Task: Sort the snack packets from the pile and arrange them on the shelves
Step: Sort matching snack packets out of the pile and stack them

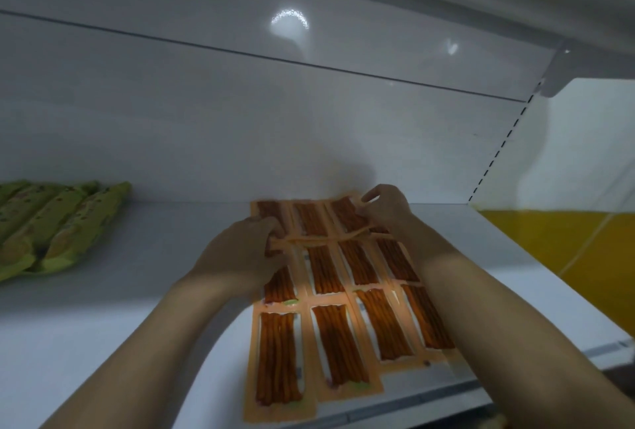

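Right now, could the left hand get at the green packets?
Probably yes. The green packets lie on the same shelf, with only bare surface between. But the left hand grips the orange packets and must let go first.

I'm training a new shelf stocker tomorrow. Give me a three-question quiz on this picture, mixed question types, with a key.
1. True or false: the green packets lie left of the orange packets on the shelf.
2. The orange packets are gripped by: A the left hand only; B the right hand only; C both hands.
3. Fill in: the hands work on the orange row at the shelf's ____ (front/back).

Key: 1 true; 2 C; 3 back.
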A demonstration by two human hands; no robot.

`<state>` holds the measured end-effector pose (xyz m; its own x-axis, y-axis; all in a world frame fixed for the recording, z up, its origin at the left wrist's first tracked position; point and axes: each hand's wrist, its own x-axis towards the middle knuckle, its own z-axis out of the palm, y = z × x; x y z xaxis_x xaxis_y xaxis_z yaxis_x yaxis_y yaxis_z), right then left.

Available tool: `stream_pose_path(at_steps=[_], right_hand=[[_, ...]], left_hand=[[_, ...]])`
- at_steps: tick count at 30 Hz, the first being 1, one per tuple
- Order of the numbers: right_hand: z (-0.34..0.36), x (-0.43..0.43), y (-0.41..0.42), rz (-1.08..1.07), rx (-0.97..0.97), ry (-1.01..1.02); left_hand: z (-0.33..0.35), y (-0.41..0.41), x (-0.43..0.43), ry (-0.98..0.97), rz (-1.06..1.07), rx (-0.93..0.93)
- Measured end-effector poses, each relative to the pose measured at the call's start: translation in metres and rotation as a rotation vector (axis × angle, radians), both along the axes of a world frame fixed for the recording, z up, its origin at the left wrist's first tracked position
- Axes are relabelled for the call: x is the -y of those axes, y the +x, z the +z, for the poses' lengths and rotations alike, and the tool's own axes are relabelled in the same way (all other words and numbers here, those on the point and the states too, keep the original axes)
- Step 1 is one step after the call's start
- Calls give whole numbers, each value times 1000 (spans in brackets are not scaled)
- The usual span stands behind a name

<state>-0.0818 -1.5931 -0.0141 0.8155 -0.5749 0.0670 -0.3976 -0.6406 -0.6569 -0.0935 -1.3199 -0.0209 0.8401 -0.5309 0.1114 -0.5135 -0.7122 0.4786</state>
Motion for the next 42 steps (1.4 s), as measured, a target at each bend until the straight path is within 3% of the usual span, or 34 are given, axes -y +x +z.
stream_pose_path(at_steps=[6,10,18,25,30,36,42], right_hand=[[-6,-6,-5,66,-121,-366],[-5,-7,-14,238,-192,-507],[-2,-17,-29,274,-229,-505],[11,-37,-83,183,-48,-407],[-11,-59,-134,60,145,-512],[-16,-68,-186,124,103,-447],[-36,-68,-205,233,12,-454]], left_hand=[[-3,-7,-2,147,-117,-49],[-4,-9,2,206,-158,-15],[-5,-10,5,201,-233,-22],[-6,-8,4,168,-248,9],[-4,-11,4,159,-258,73],[14,-50,-3,133,-274,209],[10,-122,-18,224,-196,113]])
